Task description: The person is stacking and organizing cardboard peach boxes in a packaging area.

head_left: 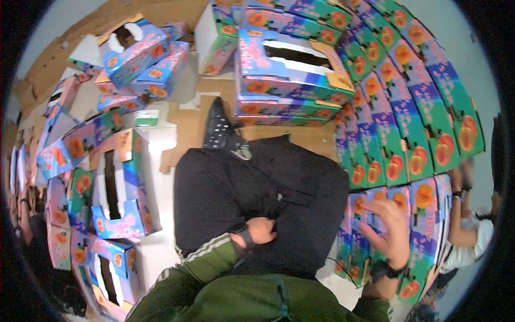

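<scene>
My left hand (260, 231) rests on my lap against the black trousers (230, 182), its fingers curled in and nothing showing in them. A dark band circles that wrist. My right hand (390, 231) is raised at the right, thumb and fingers apart, holding nothing. It is in front of a row of flat-folded printed cartons (426, 236) with fruit pictures; whether it touches them I cannot tell. Beyond them leans a longer stack of green and purple fruit cartons (394, 112). A black band is on the right wrist too.
Ahead stands a big blue-pink carton (289, 70) with a slotted top, atop another. Erected cartons pile up at the left, among them a slotted carton (118, 188) and a tilted carton (134, 51). A small green-white packet (147, 118) lies on the floor. Another person's arm (458, 225) shows far right.
</scene>
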{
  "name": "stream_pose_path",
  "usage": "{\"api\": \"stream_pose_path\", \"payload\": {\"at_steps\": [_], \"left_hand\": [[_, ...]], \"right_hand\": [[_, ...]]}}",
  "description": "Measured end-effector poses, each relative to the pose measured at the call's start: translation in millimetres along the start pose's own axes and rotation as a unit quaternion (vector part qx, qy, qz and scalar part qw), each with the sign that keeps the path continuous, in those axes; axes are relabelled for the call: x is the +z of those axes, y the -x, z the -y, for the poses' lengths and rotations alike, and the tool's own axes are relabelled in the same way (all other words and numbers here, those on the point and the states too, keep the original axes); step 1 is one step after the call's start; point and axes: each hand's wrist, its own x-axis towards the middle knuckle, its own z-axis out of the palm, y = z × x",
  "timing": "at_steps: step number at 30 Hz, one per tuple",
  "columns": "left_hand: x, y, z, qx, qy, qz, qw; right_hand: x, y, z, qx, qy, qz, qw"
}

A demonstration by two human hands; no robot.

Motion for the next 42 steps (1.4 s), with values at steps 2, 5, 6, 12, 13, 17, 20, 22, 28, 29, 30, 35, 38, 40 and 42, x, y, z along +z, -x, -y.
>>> {"api": "stream_pose_path", "payload": {"at_steps": [2,5,6,12,13,17,20,22,28,29,30,35,38,40,42], "left_hand": [[0.2,2.6,4.6,-0.033,-0.005,0.018,0.999],[0.7,-3.4,0.4,0.002,0.024,-0.001,1.0],[-7.1,-2.8,-6.1,0.017,0.037,-0.005,0.999],[-136.9,65.6,-8.6,-0.03,0.08,-0.315,0.945],[-154.2,86.5,13.9,-0.107,0.061,-0.415,0.902],[-192.7,181.2,179.7,-0.47,-0.224,-0.489,0.7],[-173.7,261.2,284.4,-0.609,-0.133,-0.439,0.647],[-174.8,277.1,311.5,-0.615,0.015,-0.417,0.669],[-173.0,212.0,212.6,-0.581,0.019,-0.482,0.656],[-170.6,226.1,217.5,-0.486,0.081,-0.513,0.703],[-168.9,238.9,214.4,-0.482,0.109,-0.501,0.71],[-165.6,231.2,91.5,-0.297,0.163,-0.495,0.8],[-187.7,199.7,-12.0,-0.242,0.196,-0.457,0.833],[-198.7,183.8,-50.2,-0.195,0.078,-0.467,0.859],[-207.7,151.7,-77.9,-0.155,0.016,-0.48,0.863]], "right_hand": [[54.3,-60.4,-13.3,-0.087,-0.021,0.054,0.995],[144.3,-133.1,-53.8,-0.037,-0.097,0.098,0.99],[184.0,-152.1,-76.3,-0.008,-0.109,0.105,0.988],[291.3,-201.1,-100.0,0.055,-0.099,0.068,0.991],[291.5,-201.6,-99.9,0.054,-0.107,0.071,0.99],[285.2,-207.9,-102.5,0.076,-0.168,0.102,0.977],[281.0,-220.4,-86.7,0.06,-0.19,0.108,0.974],[291.3,-225.8,-81.8,0.063,-0.183,0.108,0.975],[285.6,-210.6,-98.7,0.075,-0.155,0.1,0.98],[286.8,-211.8,-93.5,0.069,-0.156,0.1,0.98],[287.9,-214.0,-88.9,0.064,-0.157,0.101,0.98],[283.7,-207.3,-90.5,0.063,-0.141,0.081,0.985],[284.2,-204.7,-98.3,0.036,-0.143,0.044,0.988],[271.8,-204.5,-83.6,-0.039,-0.244,-0.001,0.969],[239.3,-194.3,-65.8,-0.088,-0.502,0.037,0.86]]}}
